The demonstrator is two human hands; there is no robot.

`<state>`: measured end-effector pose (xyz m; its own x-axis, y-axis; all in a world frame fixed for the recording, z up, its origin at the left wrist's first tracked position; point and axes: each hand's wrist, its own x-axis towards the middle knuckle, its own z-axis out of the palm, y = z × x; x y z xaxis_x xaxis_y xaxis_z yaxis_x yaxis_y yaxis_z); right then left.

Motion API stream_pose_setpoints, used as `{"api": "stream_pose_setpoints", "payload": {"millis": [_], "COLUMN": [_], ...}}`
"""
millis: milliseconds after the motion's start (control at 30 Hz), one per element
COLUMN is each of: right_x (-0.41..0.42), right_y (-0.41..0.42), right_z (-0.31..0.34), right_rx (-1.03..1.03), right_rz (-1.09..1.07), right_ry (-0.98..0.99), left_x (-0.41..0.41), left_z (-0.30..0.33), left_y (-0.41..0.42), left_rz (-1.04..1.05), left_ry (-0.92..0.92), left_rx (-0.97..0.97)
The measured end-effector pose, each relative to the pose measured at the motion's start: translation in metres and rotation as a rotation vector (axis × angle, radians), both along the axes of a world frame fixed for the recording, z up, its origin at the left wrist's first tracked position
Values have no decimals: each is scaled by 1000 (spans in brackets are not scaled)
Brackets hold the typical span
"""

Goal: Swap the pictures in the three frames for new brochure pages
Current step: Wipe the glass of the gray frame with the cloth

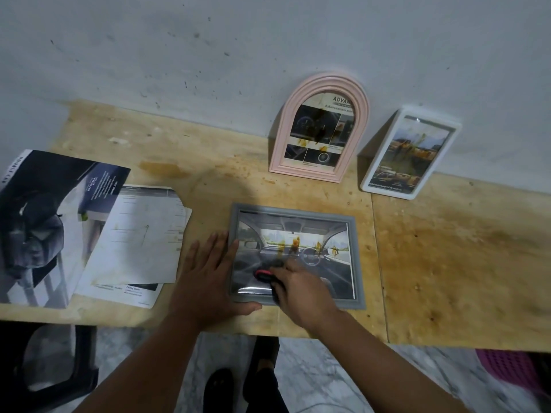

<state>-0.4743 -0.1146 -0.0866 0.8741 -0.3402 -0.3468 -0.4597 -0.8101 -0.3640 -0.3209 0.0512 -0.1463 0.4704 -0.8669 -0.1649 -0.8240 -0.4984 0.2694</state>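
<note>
The grey frame (295,254) lies flat and face up near the front edge of the wooden table (447,263), with a car-interior picture under its glazing, and both hands are on it. The left hand (208,272) lies open and flat along the frame's left edge, fingers straight and the thumb stretched along the near rail, pinning it down. The right hand (301,287) is curled around a small red-and-black tool (264,275) whose tip sits on the lower left part of the glazing. To my eye the step is working this frame open or marking its picture, and it would go best with the left palm holding steady pressure so the frame cannot skate on the wood, and with the tool kept low and light so the glazing is not scratched or cracked. The pink arched frame (319,129) and the white frame (410,153) lean against the wall behind, well apart from the hands, each holding a stained print. The brochure pages (89,228) lie spread at the left of the table. What the tool really is I cannot tell, since the fingers cover most of it, and its tip is blurred. The backs and clips of all three frames are hidden, and the brochure runs off the left edge.
</note>
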Motion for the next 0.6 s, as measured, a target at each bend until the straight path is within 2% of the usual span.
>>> {"api": "stream_pose_setpoints", "payload": {"millis": [67, 100, 133, 167, 233, 300, 367, 467, 600], "right_x": [7, 17, 27, 39, 56, 60, 52, 32, 7], "right_y": [-17, -29, -42, -54, -70, -65, -51, -35, -16], "right_z": [15, 23, 27, 30, 24, 12, 2, -3, 3], "right_rx": [219, 338, 369, 321, 62, -112, -122, -79, -35], "right_rz": [1, -66, -157, -244, -289, -245, -233, -265, -105], "right_ry": [103, 129, 100, 31, -101, -84, -34, -65, -53], "left_x": [0, 0, 1, 1, 1, 0, 0, 0, 0], "left_z": [0, 0, 0, 1, 2, 2, 1, 0, 0], "left_y": [0, 0, 0, 0, 0, 0, 0, 1, 0], "left_rz": [-2, -2, -3, 0, 6, 6, 5, 10, 7], "left_ry": [5, 11, 14, 15, 15, 10, 11, 15, 4], "left_rx": [9, 12, 13, 12, 9, 12, 9, 2, 19]}}
